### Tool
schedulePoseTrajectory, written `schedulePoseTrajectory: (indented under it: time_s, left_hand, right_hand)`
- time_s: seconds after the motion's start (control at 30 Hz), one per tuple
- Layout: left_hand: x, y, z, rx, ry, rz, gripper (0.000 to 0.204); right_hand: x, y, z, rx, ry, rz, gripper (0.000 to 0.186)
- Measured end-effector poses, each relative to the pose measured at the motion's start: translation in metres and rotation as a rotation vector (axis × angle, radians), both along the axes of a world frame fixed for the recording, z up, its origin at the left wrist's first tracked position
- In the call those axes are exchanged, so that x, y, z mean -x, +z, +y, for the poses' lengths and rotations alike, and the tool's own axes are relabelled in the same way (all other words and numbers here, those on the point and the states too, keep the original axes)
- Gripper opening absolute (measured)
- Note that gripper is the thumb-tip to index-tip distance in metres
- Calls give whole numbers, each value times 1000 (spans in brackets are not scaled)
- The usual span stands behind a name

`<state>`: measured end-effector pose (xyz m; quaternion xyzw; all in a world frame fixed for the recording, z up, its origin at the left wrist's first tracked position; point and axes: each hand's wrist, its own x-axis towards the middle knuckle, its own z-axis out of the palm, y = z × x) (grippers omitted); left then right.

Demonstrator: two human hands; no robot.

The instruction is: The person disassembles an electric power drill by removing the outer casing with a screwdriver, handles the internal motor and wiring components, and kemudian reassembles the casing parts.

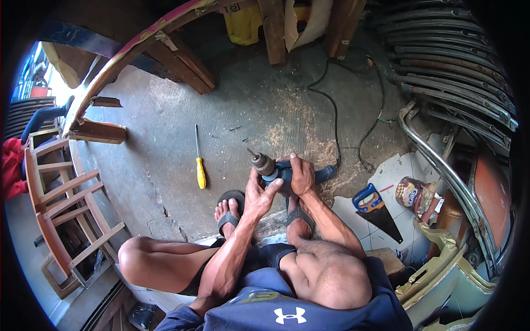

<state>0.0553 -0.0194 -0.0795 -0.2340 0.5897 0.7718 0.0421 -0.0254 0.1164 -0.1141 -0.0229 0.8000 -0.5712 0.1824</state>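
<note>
Left hand (258, 197) is gripping the blue drill (284, 179) behind its chuck, right hand (302, 175) is grasping it farther back, the drill hanging near sandalled feet (227, 212), handsaw (380, 216) lying rightward, yellow-handled screwdriver (200, 172) lying ahead, black cord (335, 124) trailing beyond.

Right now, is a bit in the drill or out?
In: a slim bit pokes from the chuck of the blue drill, which the left hand and right hand hold.
</note>
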Motion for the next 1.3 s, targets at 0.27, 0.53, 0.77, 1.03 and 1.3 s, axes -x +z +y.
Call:
schedulePoseTrajectory:
  time_s: [0.27, 0.53, 0.77, 1.03, 1.3]
  left_hand:
    - [-2, -2, -1, -10, 41, -36, 61]
    - [12, -24, 1, 48, 234, -49, 42]
    - [-13, -72, -38, -329, 573, -356, 34]
    - [-16, -67, -43, -372, 587, -330, 38]
    - [-15, -76, -49, -369, 564, -458, 39]
  right_hand:
    - [-1, -13, -6, -127, -30, 61, 54]
    - [9, -5, -12, -156, -67, -61, 58]
    - [15, 22, 23, -163, -196, 358, 33]
    - [108, 49, 35, -299, -544, 957, 44]
    - [93, -57, 20, -726, -82, 628, 58]
